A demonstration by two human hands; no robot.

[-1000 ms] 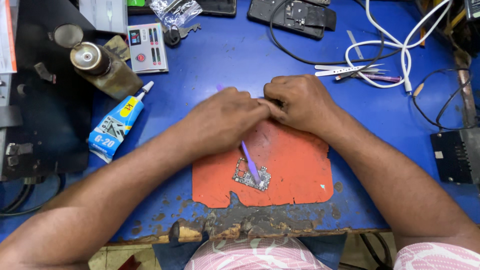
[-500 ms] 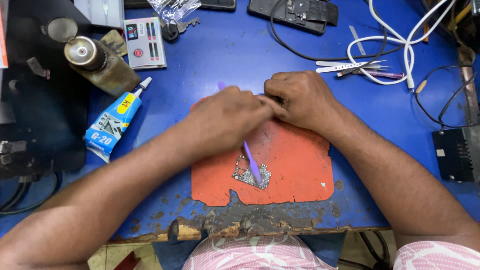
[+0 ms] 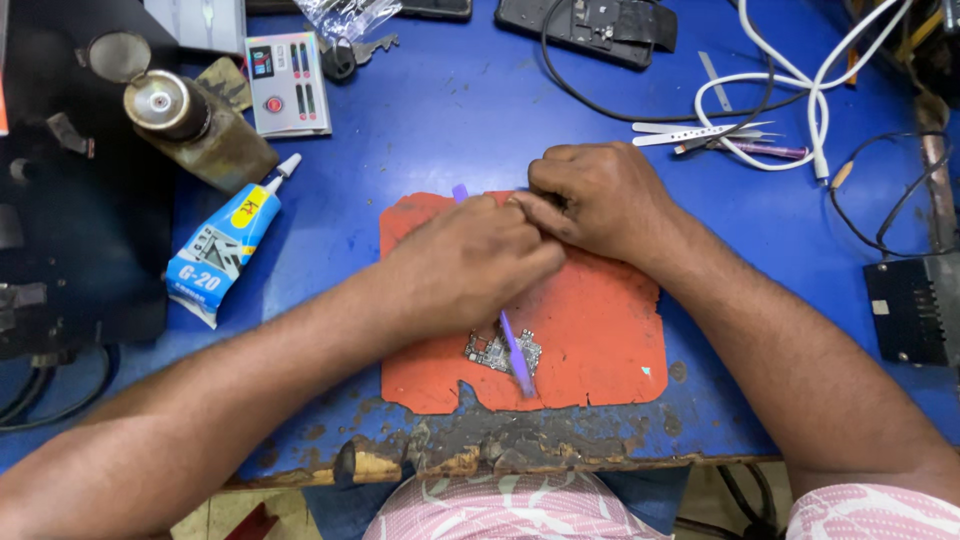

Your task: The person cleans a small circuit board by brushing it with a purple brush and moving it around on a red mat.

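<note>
Purple pry tool: it lies slantwise over the orange work mat at the middle of the blue surface. Its lower tip rests on a small bare circuit board, and its upper end shows just past the knuckles.

From the left:
- A black machine is cut off by the picture's edge.
- A brown bottle with an open cap leans beside it.
- A blue-and-white glue tube lies near the mat.

The left hand covers the tool's middle, its fingers closed round the shaft. The right hand meets it fingertip to fingertip, fingers curled in. Whether they pinch anything cannot be told.

Step in hand, as judged: the two hands work something small between them at the mat's upper edge, with the tool held steady against the board.

Further right lie pale tweezers, a looped white cable and a black finned box, which is partly out of view.

Hidden: the contact point between the hands, and most of the tool's shaft.
</note>
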